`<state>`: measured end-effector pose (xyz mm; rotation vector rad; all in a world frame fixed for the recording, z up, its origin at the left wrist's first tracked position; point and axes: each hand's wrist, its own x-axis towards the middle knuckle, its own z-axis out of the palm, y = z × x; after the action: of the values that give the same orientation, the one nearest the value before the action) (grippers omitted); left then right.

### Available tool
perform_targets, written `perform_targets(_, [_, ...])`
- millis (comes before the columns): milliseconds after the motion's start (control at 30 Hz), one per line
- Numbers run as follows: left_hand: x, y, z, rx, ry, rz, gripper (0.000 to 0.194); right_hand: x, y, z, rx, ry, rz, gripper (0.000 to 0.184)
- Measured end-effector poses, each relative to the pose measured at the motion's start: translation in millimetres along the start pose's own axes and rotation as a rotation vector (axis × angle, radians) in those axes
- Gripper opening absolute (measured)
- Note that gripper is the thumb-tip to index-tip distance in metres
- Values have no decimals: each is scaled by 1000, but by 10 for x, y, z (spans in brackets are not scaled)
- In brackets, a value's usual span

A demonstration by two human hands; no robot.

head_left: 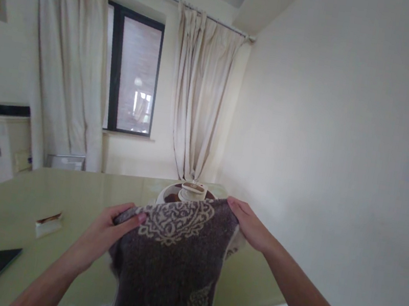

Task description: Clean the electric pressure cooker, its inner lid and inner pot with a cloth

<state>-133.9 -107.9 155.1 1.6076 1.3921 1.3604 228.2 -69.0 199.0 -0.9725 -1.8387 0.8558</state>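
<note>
Head view: the left hand (pixel 107 229) and the right hand (pixel 249 225) grasp a patterned towel (pixel 171 266) by its two upper corners, the left with its thumb laid over the near face, the right pinching close to the corner itself. The towel hangs between them above the glossy pale green worktop (pixel 28 189), in front of a round tray (pixel 161 196) that carries a white vessel (pixel 193 193). Its top edge overlaps the tray in the view; whether the two touch cannot be told. The likeliest mishap, as judged from this arrangement, is a snag: a forward swing of the cloth could catch the vessel and tip it, since the fabric screens part of the tray from sight. A slip at the right corner is also possible, the hold there being narrow, and would let that side drop and bunch. The towel is dark grey-brown, with a large pale scrolled medallion along the top edge and a second, partly visible, at lower right. Its surface appears soft and slightly napped; the sides fall in uneven folds, a paler patterned flap shows beneath the right hand, and the lower end leaves the frame.
</note>
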Motion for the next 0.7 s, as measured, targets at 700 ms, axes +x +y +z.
perform_targets(700, [438, 955, 794, -47, -105, 514, 45, -244, 102, 677, -39, 873, -320, 41])
